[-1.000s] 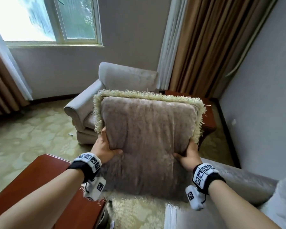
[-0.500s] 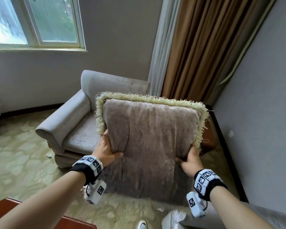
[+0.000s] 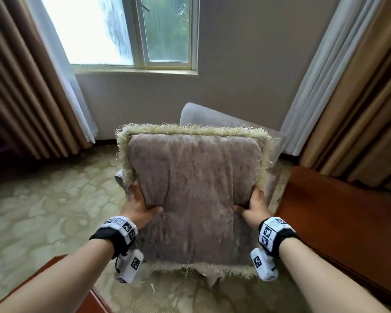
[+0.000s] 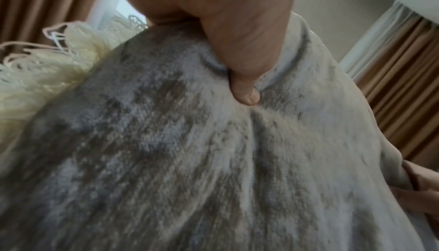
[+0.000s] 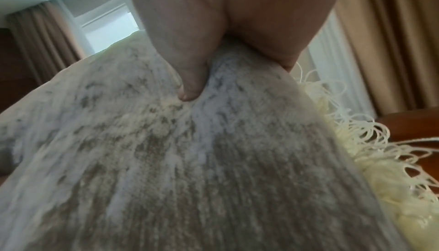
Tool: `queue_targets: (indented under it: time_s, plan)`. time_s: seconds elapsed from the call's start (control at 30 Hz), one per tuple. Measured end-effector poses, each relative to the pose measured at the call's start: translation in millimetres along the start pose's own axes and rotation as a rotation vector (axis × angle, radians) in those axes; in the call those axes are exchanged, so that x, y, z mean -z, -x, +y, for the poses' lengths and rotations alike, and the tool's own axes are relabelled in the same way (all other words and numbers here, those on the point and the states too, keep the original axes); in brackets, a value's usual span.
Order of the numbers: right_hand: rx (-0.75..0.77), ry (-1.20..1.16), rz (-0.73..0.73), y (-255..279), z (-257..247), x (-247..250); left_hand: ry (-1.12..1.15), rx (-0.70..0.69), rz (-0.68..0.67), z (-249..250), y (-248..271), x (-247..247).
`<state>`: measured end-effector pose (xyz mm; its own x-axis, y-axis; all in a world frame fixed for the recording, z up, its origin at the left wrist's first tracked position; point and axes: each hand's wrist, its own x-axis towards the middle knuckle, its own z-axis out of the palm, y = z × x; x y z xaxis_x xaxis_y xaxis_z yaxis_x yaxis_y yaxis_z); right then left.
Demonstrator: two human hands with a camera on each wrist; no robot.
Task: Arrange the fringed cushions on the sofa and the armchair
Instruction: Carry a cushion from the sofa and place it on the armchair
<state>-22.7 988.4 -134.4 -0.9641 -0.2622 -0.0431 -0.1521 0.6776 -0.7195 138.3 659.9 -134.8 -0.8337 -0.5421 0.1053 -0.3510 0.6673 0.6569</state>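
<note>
A grey-brown plush cushion (image 3: 194, 190) with a cream fringe is held upright in the air in front of me. My left hand (image 3: 140, 204) grips its left edge, thumb pressed into the front face. My right hand (image 3: 253, 204) grips the right edge the same way. In the left wrist view the thumb (image 4: 244, 89) digs into the cushion (image 4: 190, 161). In the right wrist view the thumb (image 5: 190, 89) presses into the cushion (image 5: 190, 161). The grey armchair (image 3: 212, 116) stands directly behind the cushion, mostly hidden by it.
A dark wooden side table (image 3: 339, 222) stands to the right of the armchair. Another wooden surface (image 3: 50, 285) shows at the lower left. Brown curtains (image 3: 359, 109) hang at both sides, with a window (image 3: 145, 30) above. Patterned carpet (image 3: 43, 211) covers the floor.
My view has swung so the armchair now sits straight ahead behind the cushion. Both hands keep the same grip on the cushion's sides.
</note>
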Motion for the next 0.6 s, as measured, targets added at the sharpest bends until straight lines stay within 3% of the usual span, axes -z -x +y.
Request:
queue_targets:
  time_s: [0.3, 0.43, 0.6]
  plan:
    - [0.073, 0.090, -0.078, -139.7, -76.1, -81.3, -0.060, 0.057, 0.084, -59.8, -130.5, 29.5]
    - [0.070, 0.002, -0.056, -193.5, -99.4, -103.8, -0.046, 0.028, 0.090, -73.9, -195.1, 33.5]
    - [-0.028, -0.043, -0.019, -234.8, -93.8, -122.3, -0.055, -0.005, 0.061, -76.3, -263.2, 19.4]
